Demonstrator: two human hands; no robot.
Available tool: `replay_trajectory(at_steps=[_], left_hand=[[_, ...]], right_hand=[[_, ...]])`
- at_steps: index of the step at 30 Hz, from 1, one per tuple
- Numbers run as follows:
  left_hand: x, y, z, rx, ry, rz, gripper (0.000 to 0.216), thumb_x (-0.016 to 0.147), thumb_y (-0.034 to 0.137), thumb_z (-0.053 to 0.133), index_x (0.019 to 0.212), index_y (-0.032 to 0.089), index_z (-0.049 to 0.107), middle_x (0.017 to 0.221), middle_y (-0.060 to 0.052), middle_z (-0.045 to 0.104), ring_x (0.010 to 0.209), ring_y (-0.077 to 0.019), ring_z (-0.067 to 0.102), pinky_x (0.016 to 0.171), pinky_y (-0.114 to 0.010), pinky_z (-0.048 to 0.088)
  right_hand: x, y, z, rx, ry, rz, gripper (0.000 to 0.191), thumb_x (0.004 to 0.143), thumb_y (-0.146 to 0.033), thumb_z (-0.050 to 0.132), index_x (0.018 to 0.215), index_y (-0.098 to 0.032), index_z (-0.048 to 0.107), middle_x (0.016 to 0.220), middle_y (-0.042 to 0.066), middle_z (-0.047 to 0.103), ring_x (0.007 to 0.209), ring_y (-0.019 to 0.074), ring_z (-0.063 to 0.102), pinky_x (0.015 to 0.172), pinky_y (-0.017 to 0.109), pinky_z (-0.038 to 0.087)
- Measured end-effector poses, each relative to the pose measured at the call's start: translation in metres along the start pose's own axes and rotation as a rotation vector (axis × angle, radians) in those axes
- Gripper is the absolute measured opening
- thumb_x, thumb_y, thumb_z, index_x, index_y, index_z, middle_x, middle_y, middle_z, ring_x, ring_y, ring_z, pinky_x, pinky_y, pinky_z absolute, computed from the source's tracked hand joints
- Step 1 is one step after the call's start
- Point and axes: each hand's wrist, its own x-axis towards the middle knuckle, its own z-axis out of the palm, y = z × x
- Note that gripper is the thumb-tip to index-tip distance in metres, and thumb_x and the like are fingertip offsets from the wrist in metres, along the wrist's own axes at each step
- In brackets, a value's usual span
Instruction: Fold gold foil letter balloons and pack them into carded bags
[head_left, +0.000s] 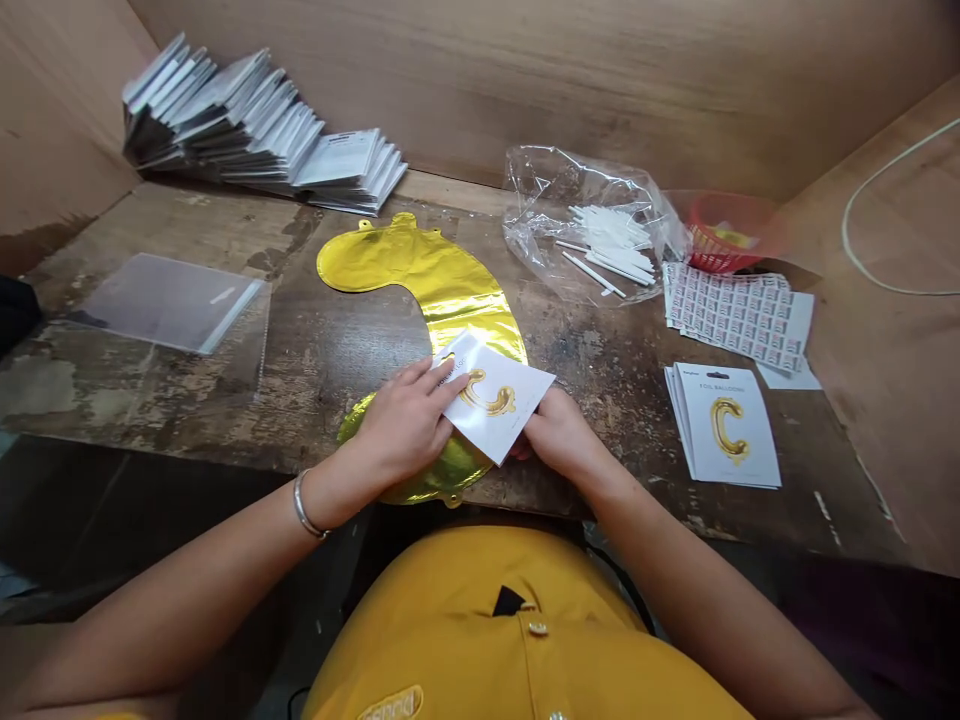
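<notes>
Head view: card is gripped by left hand over foil balloon; right hand is curled at card's edge, hold unclear. Card handling is judged underway; steady support is needed.

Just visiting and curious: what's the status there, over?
Left hand on white card, right hand at its edge. Gold foil balloon beneath, card partly covering it.
</notes>
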Motion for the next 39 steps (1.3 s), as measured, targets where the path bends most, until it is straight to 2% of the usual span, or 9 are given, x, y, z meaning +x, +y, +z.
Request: replay_trajectory(at_steps=[6, 10, 13, 19, 23, 28, 30, 34, 39], left_hand=[[0.003, 0.004, -0.013, 0.079, -0.163, 0.040, 0.076, 0.080, 0.061, 0.063, 0.142, 0.021, 0.047, 0.149, -0.016, 0.042, 0.133, -0.0382, 0.041, 0.108, -0.052, 0.035], [0.022, 0.001, -0.012, 0.059, -0.086, -0.015, 0.029, 0.091, 0.031, 0.055, 0.115, 0.020, 0.065, 0.132, -0.016, 0.056, 0.118, -0.0318, 0.053, 0.098, -0.047, 0.045], [0.049, -0.006, -0.014, -0.111, 0.019, -0.229, 0.028, 0.080, 0.026, 0.066, 0.105, 0.015, 0.065, 0.111, -0.015, 0.064, 0.099, -0.0279, 0.062, 0.085, -0.042, 0.052], [0.081, -0.018, -0.023, -0.960, -0.484, -0.508, 0.015, 0.069, 0.022, 0.071, 0.082, 0.016, 0.068, 0.079, -0.008, 0.073, 0.063, -0.0223, 0.067, 0.057, -0.034, 0.054], [0.055, -0.003, -0.030, -1.298, -0.334, -0.446, 0.025, 0.066, 0.025, 0.077, 0.087, 0.016, 0.070, 0.092, -0.008, 0.075, 0.077, -0.0208, 0.070, 0.070, -0.033, 0.057], [0.019, 0.026, -0.045, -1.418, -0.204, -0.391, 0.032, 0.070, 0.036, 0.078, 0.093, 0.014, 0.072, 0.094, -0.009, 0.075, 0.083, -0.0198, 0.069, 0.078, -0.033, 0.056], [0.012, 0.029, -0.048, -1.366, -0.085, -0.430, 0.032, 0.068, 0.039, 0.080, 0.087, 0.014, 0.073, 0.089, -0.007, 0.074, 0.081, -0.0191, 0.068, 0.076, -0.032, 0.056], [-0.001, 0.032, -0.042, -1.457, 0.313, -0.651, 0.055, 0.064, 0.061, 0.078, 0.094, 0.015, 0.071, 0.097, -0.009, 0.072, 0.087, -0.0203, 0.067, 0.077, -0.031, 0.057], [-0.013, 0.054, -0.023, -1.883, 0.128, -0.760, 0.064, 0.061, 0.052, 0.085, 0.111, 0.016, 0.067, 0.113, -0.014, 0.069, 0.090, -0.0253, 0.069, 0.071, -0.033, 0.059]], right_hand=[[-0.012, 0.007, -0.022, -0.671, 0.477, -0.294, 0.030, 0.090, -0.021, 0.046, 0.115, -0.015, 0.062, 0.117, 0.018, 0.058, 0.100, 0.0294, 0.062, 0.085, 0.043, 0.051], [-0.018, 0.018, -0.015, -0.716, 0.333, -0.412, 0.013, 0.091, -0.029, 0.053, 0.092, -0.022, 0.064, 0.105, 0.010, 0.060, 0.092, 0.0239, 0.061, 0.081, 0.036, 0.051], [-0.018, 0.021, -0.006, -0.766, 0.322, -0.338, 0.007, 0.088, -0.026, 0.058, 0.089, -0.020, 0.061, 0.102, 0.010, 0.059, 0.088, 0.0250, 0.060, 0.076, 0.037, 0.050], [-0.016, 0.030, -0.012, -0.619, 0.480, -0.343, 0.044, 0.082, -0.038, 0.065, 0.119, -0.015, 0.054, 0.113, 0.017, 0.057, 0.105, 0.0322, 0.056, 0.090, 0.048, 0.048], [-0.013, 0.038, -0.028, -0.173, 0.528, -0.292, 0.091, 0.070, -0.058, 0.073, 0.143, -0.016, 0.039, 0.139, 0.022, 0.047, 0.117, 0.0333, 0.054, 0.096, 0.051, 0.048], [-0.019, 0.029, -0.036, 0.238, -0.137, -0.391, 0.065, 0.088, -0.064, 0.048, 0.132, -0.017, 0.056, 0.113, 0.016, 0.071, 0.104, 0.0301, 0.067, 0.086, 0.047, 0.056], [-0.025, 0.020, -0.037, 0.120, -0.161, -0.485, 0.050, 0.096, -0.053, 0.042, 0.126, -0.019, 0.062, 0.103, 0.011, 0.074, 0.097, 0.0276, 0.070, 0.082, 0.043, 0.059], [-0.026, 0.004, -0.035, -0.421, 0.203, -0.869, 0.042, 0.095, -0.021, 0.050, 0.136, -0.020, 0.055, 0.124, 0.011, 0.067, 0.111, 0.0269, 0.066, 0.094, 0.041, 0.056], [-0.019, -0.001, -0.013, -0.753, 0.226, -1.232, 0.066, 0.091, -0.003, 0.049, 0.152, -0.014, 0.028, 0.136, 0.018, 0.057, 0.134, 0.0286, 0.045, 0.107, 0.047, 0.048]])
